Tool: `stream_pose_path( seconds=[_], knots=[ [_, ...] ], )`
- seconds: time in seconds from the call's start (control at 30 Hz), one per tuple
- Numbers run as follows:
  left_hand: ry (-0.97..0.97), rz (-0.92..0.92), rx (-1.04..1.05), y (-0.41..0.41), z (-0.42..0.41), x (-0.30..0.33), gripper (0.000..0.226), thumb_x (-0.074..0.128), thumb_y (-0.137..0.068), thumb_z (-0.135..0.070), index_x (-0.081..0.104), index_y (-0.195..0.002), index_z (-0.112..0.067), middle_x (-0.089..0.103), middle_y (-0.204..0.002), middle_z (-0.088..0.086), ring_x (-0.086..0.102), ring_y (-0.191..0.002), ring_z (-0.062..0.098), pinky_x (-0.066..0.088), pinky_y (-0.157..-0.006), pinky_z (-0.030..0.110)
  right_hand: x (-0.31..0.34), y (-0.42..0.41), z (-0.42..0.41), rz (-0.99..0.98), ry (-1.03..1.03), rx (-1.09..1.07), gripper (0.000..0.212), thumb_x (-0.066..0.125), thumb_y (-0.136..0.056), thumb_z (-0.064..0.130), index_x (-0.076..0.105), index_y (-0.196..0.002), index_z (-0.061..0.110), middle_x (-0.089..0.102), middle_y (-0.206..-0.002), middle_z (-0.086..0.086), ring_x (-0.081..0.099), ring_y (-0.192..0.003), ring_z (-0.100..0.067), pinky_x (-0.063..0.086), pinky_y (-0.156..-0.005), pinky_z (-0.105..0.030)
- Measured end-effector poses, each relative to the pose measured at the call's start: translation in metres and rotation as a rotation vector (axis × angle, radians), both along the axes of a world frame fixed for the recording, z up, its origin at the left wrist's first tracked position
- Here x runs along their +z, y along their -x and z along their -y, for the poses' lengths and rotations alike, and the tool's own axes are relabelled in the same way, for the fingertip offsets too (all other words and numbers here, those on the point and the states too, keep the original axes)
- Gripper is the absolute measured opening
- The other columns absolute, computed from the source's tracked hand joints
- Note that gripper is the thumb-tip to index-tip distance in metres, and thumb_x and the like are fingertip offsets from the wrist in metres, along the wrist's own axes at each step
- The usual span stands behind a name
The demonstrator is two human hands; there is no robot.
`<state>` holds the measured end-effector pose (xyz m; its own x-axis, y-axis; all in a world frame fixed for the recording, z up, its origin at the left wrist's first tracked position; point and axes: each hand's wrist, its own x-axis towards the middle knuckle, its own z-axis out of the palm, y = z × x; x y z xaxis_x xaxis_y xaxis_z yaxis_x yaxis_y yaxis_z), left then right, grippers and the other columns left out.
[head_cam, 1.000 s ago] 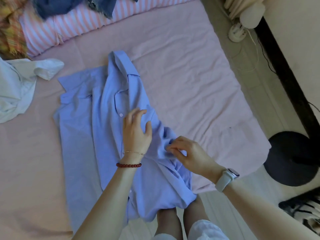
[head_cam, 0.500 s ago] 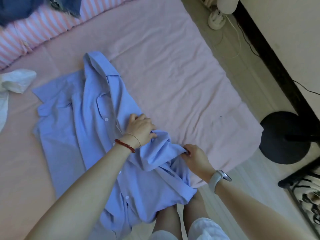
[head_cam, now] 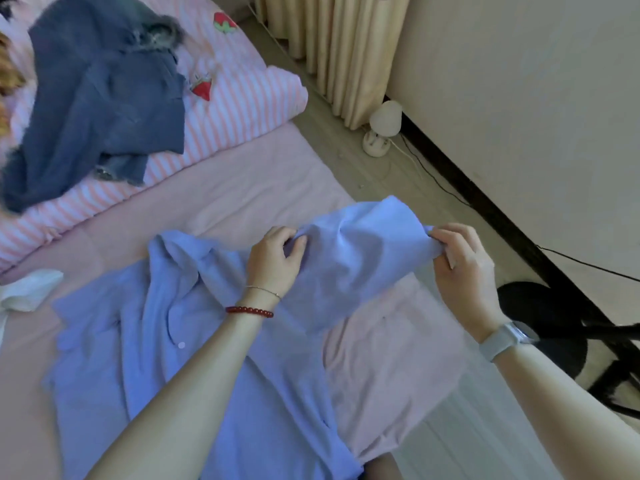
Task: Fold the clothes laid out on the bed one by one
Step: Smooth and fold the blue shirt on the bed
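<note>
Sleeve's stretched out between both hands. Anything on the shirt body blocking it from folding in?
Nothing visible. The left hand and right hand pinch the sleeve of the blue shirt; only the left forearm crosses the shirt body. The white garment lies beside it, apart.

Bare pink bed (head_cam: 242, 199) lies open between the blue shirt (head_cam: 145, 341) and the striped quilt (head_cam: 242, 109). Dark denim (head_cam: 97, 98) crowds the far left; a white garment (head_cam: 27, 289) lies just beside the shirt's left edge.

Periwinkle-blue shirt (head_cam: 214, 341), plain pink sheet (head_cam: 391, 368), pink-and-white striped quilt (head_cam: 242, 109), dark blue denim garment (head_cam: 93, 98)
</note>
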<state>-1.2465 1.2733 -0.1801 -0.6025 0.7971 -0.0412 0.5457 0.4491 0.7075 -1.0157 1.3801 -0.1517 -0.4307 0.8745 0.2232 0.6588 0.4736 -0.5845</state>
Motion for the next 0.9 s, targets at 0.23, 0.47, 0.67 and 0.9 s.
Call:
stream_pose_path(
  seconds=[0.23, 0.47, 0.67, 0.9],
  knots=[
    [0.225, -0.106, -0.044, -0.037, -0.054, -0.046, 0.048, 0.059, -0.088, -0.025, 0.046, -0.133, -0.015, 0.047, -0.135, 0.006, 0.044, -0.122, 0.028, 0.032, -0.098, 0.037, -0.079, -0.027, -0.051, 0.244, 0.483, -0.107, 0.054, 0.048, -0.089, -0.004, 0.034, -0.141, 0.004, 0.028, -0.147, -0.018, 0.046, -0.120, -0.037, 0.038, -0.091, -0.034],
    [0.477, -0.223, -0.127, -0.046, -0.034, -0.103, 0.052, 0.051, -0.092, -0.028, 0.038, -0.141, -0.015, 0.035, -0.146, 0.008, 0.033, -0.134, 0.023, 0.022, -0.109, 0.041, -0.152, -0.011, -0.019, 0.171, 0.868, -0.178, 0.033, 0.044, -0.095, 0.011, 0.053, -0.127, 0.005, 0.063, -0.115, -0.018, 0.060, -0.099, -0.031, 0.043, -0.083, -0.031],
    [0.763, -0.235, -0.004, -0.001, -0.038, -0.133, 0.050, 0.033, -0.098, -0.036, 0.027, -0.145, -0.021, 0.032, -0.149, -0.001, 0.018, -0.140, 0.020, 0.005, -0.110, 0.050, -0.184, 0.041, -0.021, -0.159, 1.181, -0.555, 0.023, 0.050, -0.091, 0.021, 0.058, -0.080, 0.002, 0.062, -0.075, -0.016, 0.057, -0.077, -0.031, 0.047, -0.078, -0.044],
    [0.589, 0.089, -0.062, 0.028, -0.071, -0.126, 0.028, 0.054, -0.092, -0.029, 0.067, -0.104, -0.007, 0.067, -0.110, 0.013, 0.058, -0.109, 0.030, 0.040, -0.088, 0.032, -0.187, 0.054, -0.046, -0.287, 1.043, -0.715, 0.025, 0.053, -0.086, 0.008, 0.047, -0.063, 0.015, 0.046, -0.061, 0.000, 0.040, -0.063, -0.020, 0.032, -0.053, -0.024]
  ],
)
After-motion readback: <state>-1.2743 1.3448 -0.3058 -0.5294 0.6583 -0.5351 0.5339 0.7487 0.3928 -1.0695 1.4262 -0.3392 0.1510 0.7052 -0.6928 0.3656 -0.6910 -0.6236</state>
